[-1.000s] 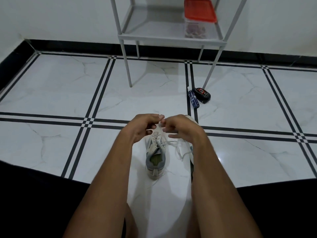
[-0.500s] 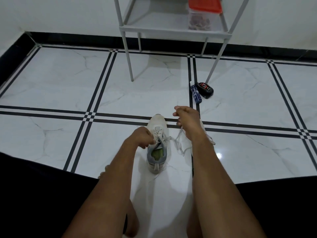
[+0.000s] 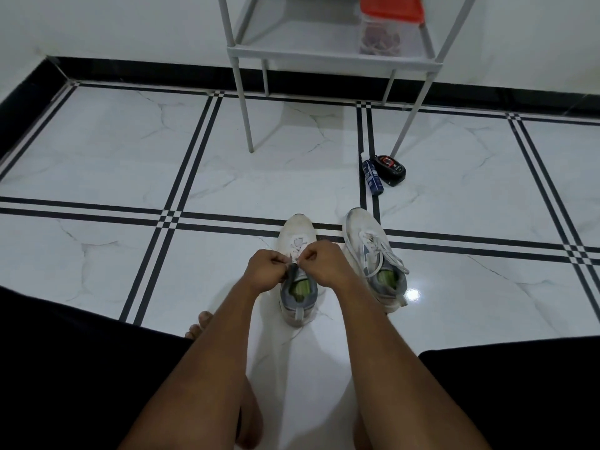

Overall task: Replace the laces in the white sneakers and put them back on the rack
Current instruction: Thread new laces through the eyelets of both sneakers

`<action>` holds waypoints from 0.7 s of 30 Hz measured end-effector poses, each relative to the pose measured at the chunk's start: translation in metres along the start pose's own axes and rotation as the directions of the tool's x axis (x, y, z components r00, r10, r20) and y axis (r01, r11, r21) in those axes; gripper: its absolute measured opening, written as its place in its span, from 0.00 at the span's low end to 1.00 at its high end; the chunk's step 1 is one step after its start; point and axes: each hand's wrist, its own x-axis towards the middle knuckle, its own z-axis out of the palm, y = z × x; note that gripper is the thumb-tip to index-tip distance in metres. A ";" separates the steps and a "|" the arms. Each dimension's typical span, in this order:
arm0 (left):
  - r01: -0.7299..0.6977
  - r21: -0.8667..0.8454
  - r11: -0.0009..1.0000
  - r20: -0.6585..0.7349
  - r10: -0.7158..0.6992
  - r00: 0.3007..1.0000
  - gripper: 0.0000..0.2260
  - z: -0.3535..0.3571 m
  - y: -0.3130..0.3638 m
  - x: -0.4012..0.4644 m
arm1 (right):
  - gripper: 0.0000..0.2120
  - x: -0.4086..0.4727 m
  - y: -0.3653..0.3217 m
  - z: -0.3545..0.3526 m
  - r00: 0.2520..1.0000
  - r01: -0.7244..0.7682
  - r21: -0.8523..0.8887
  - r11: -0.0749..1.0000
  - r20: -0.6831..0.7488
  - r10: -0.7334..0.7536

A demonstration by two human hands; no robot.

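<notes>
Both hands, left hand point(image 3: 264, 269) and right hand point(image 3: 324, 266), pinch laces on near sneaker point(image 3: 298, 280), toe pointing away.

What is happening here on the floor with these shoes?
A person sits on the tiled floor and works on the left sneaker of a white pair. The left hand and the right hand each pinch its lace over the tongue. The right sneaker stands beside it, laced, with loose ends. Neither sneaker is on the rack yet; a red-lidded container sits there.
</notes>
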 end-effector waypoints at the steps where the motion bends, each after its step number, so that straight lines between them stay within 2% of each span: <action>1: 0.021 -0.054 0.998 -0.002 -0.021 1.000 0.07 0.000 -0.002 -0.001 | 0.06 -0.001 0.001 0.006 1.000 0.012 -0.045 0.999 -0.004 -0.012; 5: 0.046 -0.172 0.984 0.002 -0.046 0.999 0.08 0.000 -0.007 -0.004 | 0.09 -0.008 0.002 0.028 0.995 0.037 -0.211 0.977 -0.081 -0.055; 9: 0.050 -0.202 0.978 0.017 -0.047 0.999 0.07 0.001 -0.011 -0.001 | 0.11 -0.008 -0.005 0.037 0.994 0.027 -0.395 0.918 -0.089 -0.067; 21: 0.049 -0.177 0.983 0.006 -0.048 0.999 0.06 0.001 -0.008 -0.001 | 0.10 -0.004 -0.032 0.034 1.000 0.017 -0.575 0.818 0.015 -0.010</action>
